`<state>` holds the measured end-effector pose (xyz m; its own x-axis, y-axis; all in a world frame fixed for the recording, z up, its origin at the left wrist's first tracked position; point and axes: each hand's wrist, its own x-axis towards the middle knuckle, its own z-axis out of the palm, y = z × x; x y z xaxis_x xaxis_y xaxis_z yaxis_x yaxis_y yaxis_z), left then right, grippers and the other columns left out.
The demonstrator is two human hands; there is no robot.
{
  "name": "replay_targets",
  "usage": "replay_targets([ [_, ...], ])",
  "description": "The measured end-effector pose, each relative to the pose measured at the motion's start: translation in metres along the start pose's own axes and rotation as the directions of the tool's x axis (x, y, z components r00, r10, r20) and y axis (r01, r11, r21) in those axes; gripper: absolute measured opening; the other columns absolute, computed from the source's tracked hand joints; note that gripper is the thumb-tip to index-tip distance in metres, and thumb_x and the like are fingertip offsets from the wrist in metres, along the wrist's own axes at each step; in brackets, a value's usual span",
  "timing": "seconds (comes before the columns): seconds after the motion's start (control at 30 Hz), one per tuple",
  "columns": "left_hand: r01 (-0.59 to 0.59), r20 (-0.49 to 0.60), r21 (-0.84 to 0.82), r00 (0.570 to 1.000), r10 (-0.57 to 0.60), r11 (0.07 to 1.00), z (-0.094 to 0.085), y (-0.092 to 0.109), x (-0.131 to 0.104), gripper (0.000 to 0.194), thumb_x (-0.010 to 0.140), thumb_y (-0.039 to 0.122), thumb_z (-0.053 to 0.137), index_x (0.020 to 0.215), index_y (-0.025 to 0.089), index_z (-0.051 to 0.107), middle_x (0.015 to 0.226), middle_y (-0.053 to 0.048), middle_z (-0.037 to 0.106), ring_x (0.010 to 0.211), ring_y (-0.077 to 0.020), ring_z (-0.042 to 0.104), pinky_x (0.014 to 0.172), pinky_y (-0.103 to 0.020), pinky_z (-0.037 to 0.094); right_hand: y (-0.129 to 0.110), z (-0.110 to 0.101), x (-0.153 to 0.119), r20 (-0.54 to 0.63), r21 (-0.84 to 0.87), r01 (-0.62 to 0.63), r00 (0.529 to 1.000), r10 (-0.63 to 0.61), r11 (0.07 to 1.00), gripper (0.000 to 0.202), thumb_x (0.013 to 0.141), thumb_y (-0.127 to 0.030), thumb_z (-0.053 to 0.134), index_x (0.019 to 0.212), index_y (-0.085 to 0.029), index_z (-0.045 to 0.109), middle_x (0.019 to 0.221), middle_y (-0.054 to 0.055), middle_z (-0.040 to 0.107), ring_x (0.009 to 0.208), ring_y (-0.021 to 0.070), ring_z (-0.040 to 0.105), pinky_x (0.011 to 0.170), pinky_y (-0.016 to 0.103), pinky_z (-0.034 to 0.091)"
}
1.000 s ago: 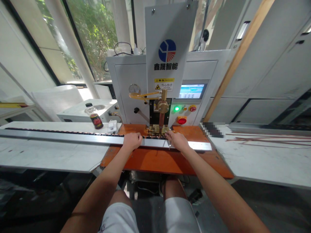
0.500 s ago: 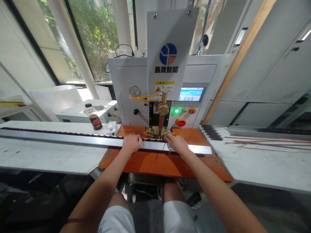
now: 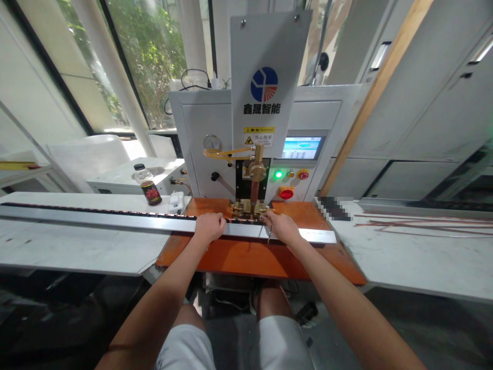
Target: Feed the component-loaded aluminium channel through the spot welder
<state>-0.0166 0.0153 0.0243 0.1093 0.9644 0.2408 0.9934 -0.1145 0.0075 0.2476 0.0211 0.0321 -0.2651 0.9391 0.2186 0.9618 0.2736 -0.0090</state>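
Observation:
A long silvery metal bar [image 3: 246, 229] lies across the orange board [image 3: 239, 257], with a dark strip holding small copper-coloured pieces along its back edge. My left hand [image 3: 210, 226] is closed over the bar, left of the machine's copper electrode [image 3: 254, 192]. Just right of the electrode tip, my right hand [image 3: 278, 225] is closed in a pinch at the strip. A thin dark tool or rod [image 3: 269, 235] hangs below its fingers. What the fingertips hold is too small to make out.
The white machine [image 3: 204, 123] stands behind the bar, with a lit screen [image 3: 302, 148] and a red switch [image 3: 286, 192]. A bottle [image 3: 149, 189] and a white object [image 3: 176, 202] stand left. Copper rods [image 3: 416, 224] lie right.
Both hands stay at nearly the same places on the bar. The whole view has shifted slightly.

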Motion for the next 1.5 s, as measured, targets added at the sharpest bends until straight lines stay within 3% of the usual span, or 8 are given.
replay_targets([
  [0.5,0.011,-0.044,0.017,0.999,-0.010,1.000,0.001,0.009,0.001,0.045,0.092,0.036,0.030,0.089,0.018,0.071,0.089,-0.012,0.071,0.085,-0.0280,0.065,0.075,-0.038,0.046,0.008,0.002,-0.001,-0.024,-0.027,-0.010,1.000,0.009,1.000,0.046,0.100,-0.049,0.029,0.120,-0.025,0.062,0.087,0.010,0.074,0.081,0.0248,0.070,0.067,0.028,0.043],
  [1.0,0.024,0.024,0.018,0.999,-0.024,1.000,-0.003,0.016,0.005,0.049,0.092,0.038,0.028,0.093,0.018,0.072,0.090,-0.013,0.072,0.085,-0.0275,0.066,0.075,-0.037,0.046,0.016,0.000,0.000,0.007,0.003,0.022,1.000,-0.023,1.000,0.045,0.100,-0.049,0.030,0.122,-0.025,0.061,0.089,0.010,0.075,0.082,0.0235,0.070,0.067,0.027,0.041],
  [1.5,0.053,0.002,-0.010,0.999,-0.053,0.999,-0.001,0.023,0.003,0.047,0.093,0.038,0.030,0.093,0.017,0.071,0.091,-0.014,0.071,0.088,-0.0271,0.065,0.078,-0.037,0.045,0.022,0.003,-0.003,-0.005,-0.029,-0.004,1.000,0.004,1.000,0.048,0.100,-0.049,0.026,0.122,-0.024,0.061,0.086,0.009,0.074,0.078,0.0225,0.068,0.065,0.027,0.040],
])
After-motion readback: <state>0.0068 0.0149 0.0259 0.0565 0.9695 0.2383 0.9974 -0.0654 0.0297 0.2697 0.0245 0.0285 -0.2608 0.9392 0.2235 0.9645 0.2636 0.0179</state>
